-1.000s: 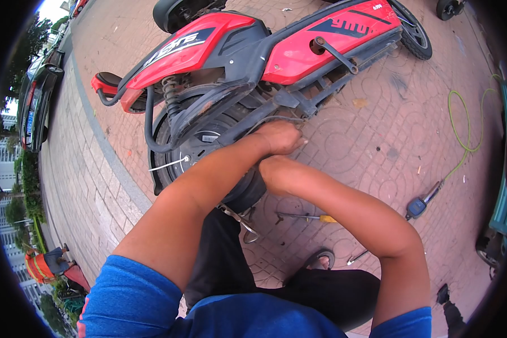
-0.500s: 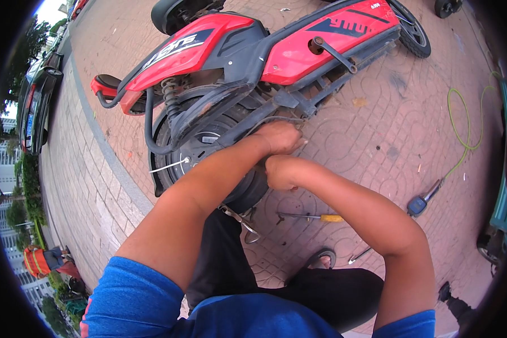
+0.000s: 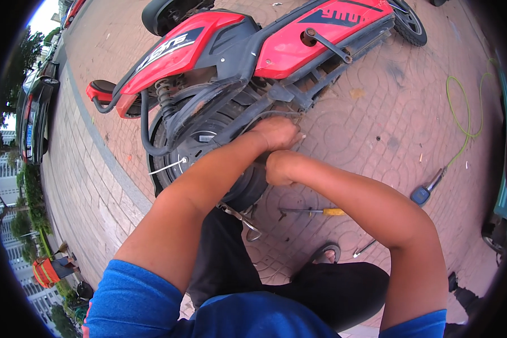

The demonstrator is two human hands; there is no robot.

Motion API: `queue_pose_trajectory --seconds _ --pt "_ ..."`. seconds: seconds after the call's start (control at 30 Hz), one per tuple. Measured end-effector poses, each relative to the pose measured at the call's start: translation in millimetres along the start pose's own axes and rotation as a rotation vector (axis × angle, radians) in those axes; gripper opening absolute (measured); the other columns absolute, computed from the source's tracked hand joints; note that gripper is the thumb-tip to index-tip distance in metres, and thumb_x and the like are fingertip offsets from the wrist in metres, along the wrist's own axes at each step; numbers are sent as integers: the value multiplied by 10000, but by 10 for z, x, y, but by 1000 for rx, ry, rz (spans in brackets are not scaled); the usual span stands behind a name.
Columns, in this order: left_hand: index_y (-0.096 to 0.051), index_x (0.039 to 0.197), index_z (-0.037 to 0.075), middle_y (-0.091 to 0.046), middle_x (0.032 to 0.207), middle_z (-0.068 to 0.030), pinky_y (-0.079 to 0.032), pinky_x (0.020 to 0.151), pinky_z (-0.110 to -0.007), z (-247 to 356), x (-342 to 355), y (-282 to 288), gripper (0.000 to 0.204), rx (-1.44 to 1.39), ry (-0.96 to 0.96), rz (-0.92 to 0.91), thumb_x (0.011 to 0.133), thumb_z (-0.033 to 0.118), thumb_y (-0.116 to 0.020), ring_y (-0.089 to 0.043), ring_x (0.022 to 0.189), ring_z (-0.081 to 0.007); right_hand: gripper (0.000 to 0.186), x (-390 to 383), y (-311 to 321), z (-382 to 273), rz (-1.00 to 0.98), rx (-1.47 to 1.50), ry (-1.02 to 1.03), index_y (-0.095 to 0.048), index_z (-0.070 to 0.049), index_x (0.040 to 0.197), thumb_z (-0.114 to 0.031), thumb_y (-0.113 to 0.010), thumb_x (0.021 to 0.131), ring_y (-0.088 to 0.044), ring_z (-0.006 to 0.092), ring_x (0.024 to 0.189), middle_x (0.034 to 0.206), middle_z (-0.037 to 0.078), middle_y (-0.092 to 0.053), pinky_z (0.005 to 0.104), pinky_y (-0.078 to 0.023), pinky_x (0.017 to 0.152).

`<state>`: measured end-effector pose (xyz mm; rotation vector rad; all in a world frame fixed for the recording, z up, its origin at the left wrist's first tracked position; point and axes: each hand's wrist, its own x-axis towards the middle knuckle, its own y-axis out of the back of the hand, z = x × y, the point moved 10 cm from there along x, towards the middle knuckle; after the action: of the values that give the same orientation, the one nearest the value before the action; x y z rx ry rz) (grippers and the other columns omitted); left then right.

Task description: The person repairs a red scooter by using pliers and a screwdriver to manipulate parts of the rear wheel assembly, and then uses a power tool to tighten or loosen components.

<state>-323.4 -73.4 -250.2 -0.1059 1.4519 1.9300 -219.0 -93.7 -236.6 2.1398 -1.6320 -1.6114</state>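
Note:
A red and black electric moped (image 3: 315, 42) lies on its side before me. Its rear wheel (image 3: 205, 147) is nearest, with a black tyre (image 3: 243, 192) around a dark hub; a thin white strip (image 3: 166, 167) sticks out from the hub. My left hand (image 3: 277, 133) is closed at the tyre's right edge, below the frame bar, its forearm crossing over the wheel. Close beneath it, my right hand (image 3: 281, 168) is curled into a fist against the same edge. The fingers of both hands are largely hidden, so what they grip cannot be made out.
On the paving lie a yellow-handled tool (image 3: 332, 212), a metal rod (image 3: 364, 248) and an inflator gauge (image 3: 420, 194) on a green hose (image 3: 467, 147). A shiny metal piece (image 3: 252, 230) is by my knee. A dark car (image 3: 36, 121) and a person in an orange vest (image 3: 46, 271) are leftward.
Both hands stay at the tyre's edge with little visible movement. The whole view has shifted slightly, and the person in the orange vest stands at a somewhat different spot.

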Motion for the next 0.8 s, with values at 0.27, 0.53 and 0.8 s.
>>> queue_pose_trajectory --seconds 0.27,0.53,0.8 --pt "-748 994 2 -738 1043 -267 -540 913 -573 -45 22 -45 517 5 -17 18 1092 438 -488 -687 996 -489 259 -303 107 66 258 197 -168 -821 17 1010 -139 -653 890 -767 356 1078 1100 246 -783 439 -615 912" --pt "-751 955 -7 -740 1017 -272 -539 892 -581 -4 22 -6 531 15 -8 32 1083 447 -508 -686 971 -500 236 -365 68 99 390 185 -141 -817 4 981 -111 -631 891 -790 338 985 1034 223 -797 435 -631 855" --pt "-757 947 4 -741 1025 -264 -539 889 -581 1 15 1 516 18 4 21 1078 442 -518 -688 972 -493 233 -347 40 129 490 151 -112 -818 -10 881 -144 -628 873 -790 357 928 958 231 -794 461 -628 830"
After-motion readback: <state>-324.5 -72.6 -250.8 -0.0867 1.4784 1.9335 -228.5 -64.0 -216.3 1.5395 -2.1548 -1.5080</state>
